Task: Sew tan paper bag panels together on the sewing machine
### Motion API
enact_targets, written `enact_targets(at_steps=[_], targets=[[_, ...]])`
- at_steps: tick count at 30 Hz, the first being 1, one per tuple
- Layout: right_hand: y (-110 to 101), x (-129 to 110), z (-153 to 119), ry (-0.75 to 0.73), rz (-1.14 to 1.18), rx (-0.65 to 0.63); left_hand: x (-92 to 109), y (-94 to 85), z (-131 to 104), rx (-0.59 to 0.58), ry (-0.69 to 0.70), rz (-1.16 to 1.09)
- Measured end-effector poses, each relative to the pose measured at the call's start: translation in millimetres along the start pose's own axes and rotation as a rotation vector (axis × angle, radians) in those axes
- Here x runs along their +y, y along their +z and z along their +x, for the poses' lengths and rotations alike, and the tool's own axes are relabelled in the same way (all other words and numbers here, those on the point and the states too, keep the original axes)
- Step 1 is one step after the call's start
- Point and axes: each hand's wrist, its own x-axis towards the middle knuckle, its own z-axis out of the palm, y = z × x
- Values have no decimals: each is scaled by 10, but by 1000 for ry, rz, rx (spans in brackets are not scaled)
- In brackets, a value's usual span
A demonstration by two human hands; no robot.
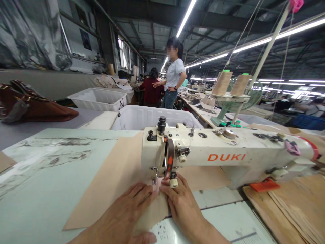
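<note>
A large beige sheet of material [109,179] lies under the needle area of a white sewing machine [193,145] marked DUKI. My left hand [127,206] rests on the sheet, its fingers stretched out towards the presser foot [154,181] and its thumb spread apart near the bottom edge. On the other side of the foot, my right hand [181,200] has its fingers bent, with forefinger and thumb at the material's edge, seemingly pinching it. The fingertips of both hands come close together just in front of the foot. The stitching point itself is partly hidden.
White plastic bins [157,115] stand behind the pale green table [33,176]. Thread cones [222,83] rise at the right, near a green fan [245,96]. Stacked brown pieces [291,206] lie right; a brown bag [33,105] sits left. A person [174,73] stands beyond.
</note>
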Motion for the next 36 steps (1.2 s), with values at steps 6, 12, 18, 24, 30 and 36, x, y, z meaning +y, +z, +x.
enact_targets(at_steps=[6, 12, 18, 24, 30, 36], targets=[[4, 15, -4, 5, -5, 6, -27, 9, 52, -13, 0, 8], [40, 17, 3, 4, -14, 49, -37, 42, 96, -6, -18, -26], [65, 18, 14, 28, -72, 53, -31, 96, 121, 57, -44, -34], [89, 51, 14, 44, -59, 55, -48, 172, 117, 64, -62, 2], [111, 58, 15, 66, -26, -7, -1, 159, 132, 54, -69, -8], [144, 83, 7, 53, -76, -44, 83, 97, 171, 108, -78, -23]])
